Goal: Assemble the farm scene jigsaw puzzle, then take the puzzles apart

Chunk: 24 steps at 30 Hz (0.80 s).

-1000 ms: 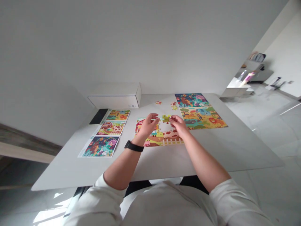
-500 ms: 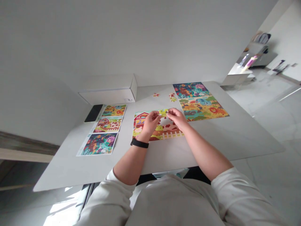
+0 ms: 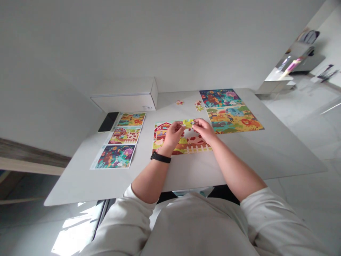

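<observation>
Between my left hand (image 3: 173,134) and my right hand (image 3: 204,130) are yellow-green jigsaw pieces (image 3: 188,123), pinched at both sides by my fingers. Whether they are joined pieces or a single one, I cannot tell. Below them on the table lies a partly built farm puzzle (image 3: 183,149) with a red barn, a spotted cow and a white fence. My wrists and fingers cover part of its upper area. Behind it, loose pieces (image 3: 199,105) lie in a small cluster, and a reddish piece (image 3: 180,102) sits to their left.
Two assembled puzzles (image 3: 231,117) lie at the right. A printed picture sheet (image 3: 114,156) with three scenes is at the left, beside a black phone (image 3: 108,122). Against the wall stands a long white box (image 3: 124,101). The white table (image 3: 239,156) has rounded corners.
My view has shifted slightly, so the table sits a little higher and further right. Both hands still hold the yellow-green pieces above the farm puzzle.
</observation>
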Each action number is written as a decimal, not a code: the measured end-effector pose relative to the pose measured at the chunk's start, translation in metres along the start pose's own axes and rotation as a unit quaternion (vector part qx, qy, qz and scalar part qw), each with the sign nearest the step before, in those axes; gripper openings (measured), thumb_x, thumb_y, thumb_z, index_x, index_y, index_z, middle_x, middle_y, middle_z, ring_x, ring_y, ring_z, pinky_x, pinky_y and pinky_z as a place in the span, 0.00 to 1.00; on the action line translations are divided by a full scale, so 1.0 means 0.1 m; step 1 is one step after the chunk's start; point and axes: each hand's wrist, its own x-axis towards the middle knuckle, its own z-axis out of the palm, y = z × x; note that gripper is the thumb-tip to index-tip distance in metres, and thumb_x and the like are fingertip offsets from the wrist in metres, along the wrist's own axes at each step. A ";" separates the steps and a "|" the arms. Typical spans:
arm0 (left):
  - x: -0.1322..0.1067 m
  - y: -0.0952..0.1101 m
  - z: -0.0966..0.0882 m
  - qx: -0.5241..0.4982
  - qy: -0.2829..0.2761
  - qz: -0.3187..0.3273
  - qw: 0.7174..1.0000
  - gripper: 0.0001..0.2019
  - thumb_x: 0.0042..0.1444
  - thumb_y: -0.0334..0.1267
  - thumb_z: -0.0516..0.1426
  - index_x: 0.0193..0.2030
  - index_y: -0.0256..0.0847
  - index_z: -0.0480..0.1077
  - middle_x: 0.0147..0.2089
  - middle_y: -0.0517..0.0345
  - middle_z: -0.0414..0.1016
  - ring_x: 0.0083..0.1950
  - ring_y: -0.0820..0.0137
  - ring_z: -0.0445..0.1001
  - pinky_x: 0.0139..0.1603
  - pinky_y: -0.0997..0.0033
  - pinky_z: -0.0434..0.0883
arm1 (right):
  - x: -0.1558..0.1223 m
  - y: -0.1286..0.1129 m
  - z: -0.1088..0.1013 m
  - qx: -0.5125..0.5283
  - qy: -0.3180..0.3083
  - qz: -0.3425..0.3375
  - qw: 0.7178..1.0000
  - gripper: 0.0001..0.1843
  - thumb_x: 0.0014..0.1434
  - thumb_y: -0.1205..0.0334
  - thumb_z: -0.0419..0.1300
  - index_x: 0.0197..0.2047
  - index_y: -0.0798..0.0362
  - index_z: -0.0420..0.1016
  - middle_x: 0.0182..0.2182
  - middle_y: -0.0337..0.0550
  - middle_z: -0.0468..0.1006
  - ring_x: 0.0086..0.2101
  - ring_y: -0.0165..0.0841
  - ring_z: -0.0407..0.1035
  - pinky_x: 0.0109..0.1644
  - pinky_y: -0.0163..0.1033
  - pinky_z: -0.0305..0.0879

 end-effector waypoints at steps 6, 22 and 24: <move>0.00 0.03 0.00 0.004 0.001 -0.005 1.000 0.11 0.64 0.40 0.64 0.50 0.41 0.74 0.38 0.61 0.79 0.29 0.76 0.74 0.32 0.75 0.73 | 0.01 0.03 -0.01 0.006 0.002 -0.010 1.000 0.22 0.53 0.43 0.73 0.46 0.46 0.78 0.33 0.36 0.80 0.35 0.37 0.74 0.44 0.42 0.70; -0.05 0.34 -0.03 0.394 -0.050 0.281 0.874 0.19 0.64 0.29 0.61 0.61 0.43 0.72 0.68 0.42 0.74 0.70 0.51 0.71 0.73 0.47 0.66 | 0.07 -0.05 -0.09 0.013 -0.004 0.012 1.000 0.20 0.52 0.45 0.71 0.45 0.45 0.78 0.29 0.34 0.76 0.30 0.33 0.68 0.31 0.37 0.61; -0.01 0.40 -0.01 0.409 -0.065 0.277 0.867 0.18 0.64 0.29 0.60 0.60 0.43 0.72 0.65 0.43 0.77 0.68 0.51 0.73 0.72 0.48 0.67 | 0.09 -0.04 -0.12 0.006 -0.010 0.008 1.000 0.20 0.53 0.44 0.70 0.46 0.45 0.78 0.29 0.34 0.76 0.29 0.33 0.68 0.31 0.37 0.60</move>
